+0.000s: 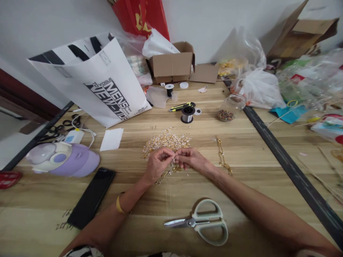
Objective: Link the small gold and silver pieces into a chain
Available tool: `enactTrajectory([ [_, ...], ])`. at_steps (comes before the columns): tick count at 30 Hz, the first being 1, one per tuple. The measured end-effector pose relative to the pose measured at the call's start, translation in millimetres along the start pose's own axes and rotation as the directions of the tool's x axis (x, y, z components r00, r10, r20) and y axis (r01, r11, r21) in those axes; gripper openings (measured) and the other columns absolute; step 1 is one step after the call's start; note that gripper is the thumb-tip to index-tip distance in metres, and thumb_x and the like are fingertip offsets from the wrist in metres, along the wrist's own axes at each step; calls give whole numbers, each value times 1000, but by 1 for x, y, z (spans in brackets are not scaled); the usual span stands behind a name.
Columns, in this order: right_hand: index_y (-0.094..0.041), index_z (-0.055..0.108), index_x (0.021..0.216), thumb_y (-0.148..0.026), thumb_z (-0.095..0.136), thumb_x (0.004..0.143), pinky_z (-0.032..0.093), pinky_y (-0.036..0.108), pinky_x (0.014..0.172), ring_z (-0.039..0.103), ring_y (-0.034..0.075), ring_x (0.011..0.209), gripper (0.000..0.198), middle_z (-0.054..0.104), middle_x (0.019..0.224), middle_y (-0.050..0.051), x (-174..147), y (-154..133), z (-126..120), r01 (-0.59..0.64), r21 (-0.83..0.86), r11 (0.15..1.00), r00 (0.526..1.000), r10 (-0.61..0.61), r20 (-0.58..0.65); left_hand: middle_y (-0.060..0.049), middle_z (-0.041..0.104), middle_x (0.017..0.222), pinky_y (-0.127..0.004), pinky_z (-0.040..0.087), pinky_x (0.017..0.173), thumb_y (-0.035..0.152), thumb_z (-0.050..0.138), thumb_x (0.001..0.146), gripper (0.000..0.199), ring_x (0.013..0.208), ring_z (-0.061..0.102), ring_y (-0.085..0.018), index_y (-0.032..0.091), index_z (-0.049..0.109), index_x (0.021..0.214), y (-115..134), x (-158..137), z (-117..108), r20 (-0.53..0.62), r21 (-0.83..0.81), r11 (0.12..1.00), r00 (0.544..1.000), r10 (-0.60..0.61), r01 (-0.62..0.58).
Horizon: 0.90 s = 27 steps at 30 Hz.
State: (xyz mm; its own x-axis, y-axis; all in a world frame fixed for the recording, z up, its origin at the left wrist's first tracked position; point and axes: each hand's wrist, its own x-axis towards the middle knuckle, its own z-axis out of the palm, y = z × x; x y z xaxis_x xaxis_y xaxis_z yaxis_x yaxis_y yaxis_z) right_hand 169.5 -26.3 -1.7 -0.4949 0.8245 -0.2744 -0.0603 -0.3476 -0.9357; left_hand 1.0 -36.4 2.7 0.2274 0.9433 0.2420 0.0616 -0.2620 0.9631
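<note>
My left hand [158, 165] and my right hand [191, 159] meet fingertip to fingertip over the table, both closed in a pinch. Below the left fingertips a gold chain with small clear beads [170, 168] hangs down to the wood. What the right fingertips pinch is too small to make out. Just behind the hands spreads a pile of small gold and clear beads [167, 139]. To the right lies another gold chain [221, 153], stretched out. Scissors with pale handles [198, 221] rest in front of me, blades pointing left and nearly closed.
A spool of silver wire [187, 115], a utility knife [178, 107] and a jar of beads [227, 110] stand behind the pile. At left are a phone [92, 196], a purple bottle [66, 159] and a white bag [96, 82]. Plastic bags [259, 89] crowd the right.
</note>
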Motion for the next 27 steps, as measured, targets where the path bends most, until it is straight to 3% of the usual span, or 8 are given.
enactTrajectory([
  [14, -13, 62, 75, -40, 71, 70, 39, 14, 40, 51, 5, 45, 29, 59, 58, -3, -1, 0, -2, 17, 42, 999, 1000, -17, -10, -3, 63, 74, -23, 50, 59, 17, 67, 74, 7, 65, 60, -12, 13, 62, 71, -1, 1, 0, -10, -60, 998, 1000, -11, 11],
  [27, -12, 66, 76, -41, 74, 67, 41, 15, 42, 55, 6, 48, 31, 66, 68, 2, 0, 0, -2, -15, 65, 998, 1000, 15, 10, -4, 64, 75, -24, 51, 65, 20, 68, 73, 9, 71, 62, -14, 14, 63, 69, 4, 0, 2, -38, -6, 1000, 999, -11, 11],
])
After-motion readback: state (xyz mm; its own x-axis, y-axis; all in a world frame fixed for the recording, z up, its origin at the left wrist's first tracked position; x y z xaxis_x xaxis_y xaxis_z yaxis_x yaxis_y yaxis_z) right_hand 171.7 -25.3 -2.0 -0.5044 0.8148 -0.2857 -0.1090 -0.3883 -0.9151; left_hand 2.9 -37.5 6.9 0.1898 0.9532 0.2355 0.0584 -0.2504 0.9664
